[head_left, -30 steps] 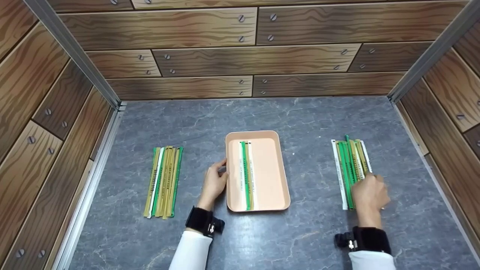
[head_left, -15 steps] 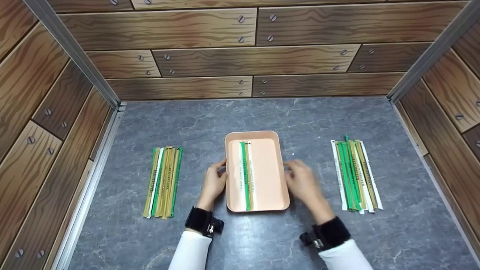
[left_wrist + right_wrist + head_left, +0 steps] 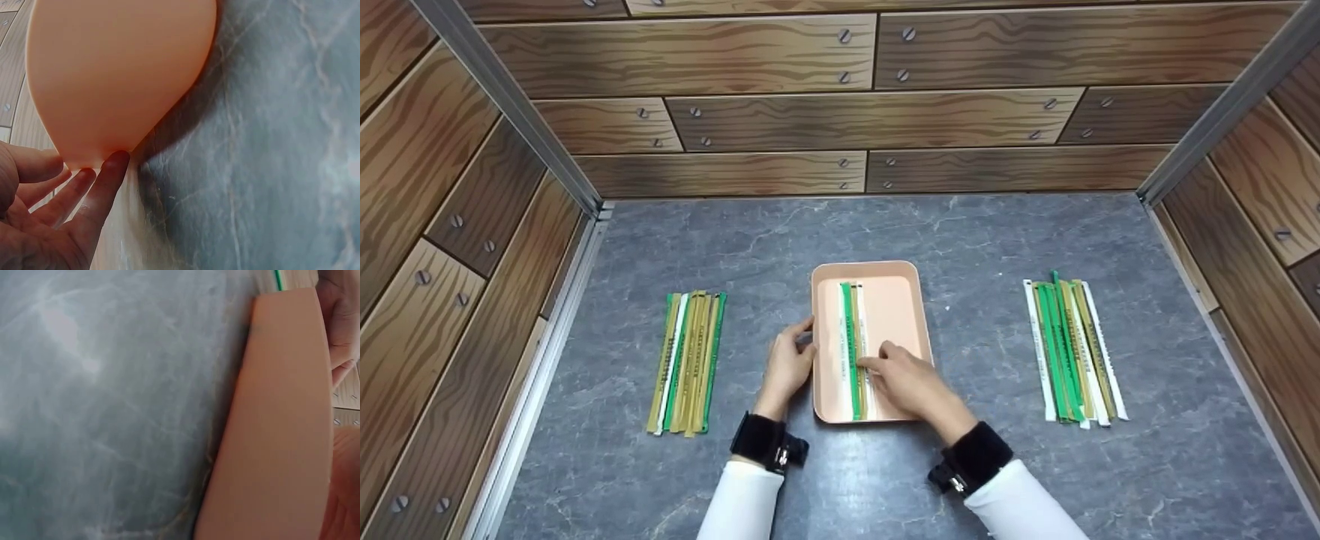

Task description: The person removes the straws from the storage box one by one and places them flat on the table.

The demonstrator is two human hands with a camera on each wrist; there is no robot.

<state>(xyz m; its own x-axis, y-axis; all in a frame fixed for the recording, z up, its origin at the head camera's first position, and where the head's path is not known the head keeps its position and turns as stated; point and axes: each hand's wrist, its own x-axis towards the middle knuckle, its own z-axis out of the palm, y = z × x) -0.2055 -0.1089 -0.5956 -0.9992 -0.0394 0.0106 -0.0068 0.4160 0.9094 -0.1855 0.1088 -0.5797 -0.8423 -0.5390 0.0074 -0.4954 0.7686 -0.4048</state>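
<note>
A peach tray (image 3: 889, 289) lies on the grey table with several slim wrapped straws (image 3: 852, 322) along its left half, white, green and gold. My left hand (image 3: 787, 369) is beside the tray, its fingertips touching the outer left wall; the left wrist view shows the fingers (image 3: 107, 180) against that wall. Over the right half of the tray is my right hand (image 3: 911, 386), one finger stretched to the straws around their middle. No straw shows lifted in it. Its fingertips are hidden in the right wrist view, where the tray wall (image 3: 275, 416) covers part of the hand.
A bundle of several green, gold and white wrapped straws (image 3: 687, 364) lies left of the tray. Another bundle (image 3: 1071, 349) lies to the right. Wood-patterned panels (image 3: 855, 120) enclose the table at the back and both sides.
My right hand has moved left from the right straw bundle, past the tray's right side, to the straws inside the tray. My left hand and the tray have stayed in place.
</note>
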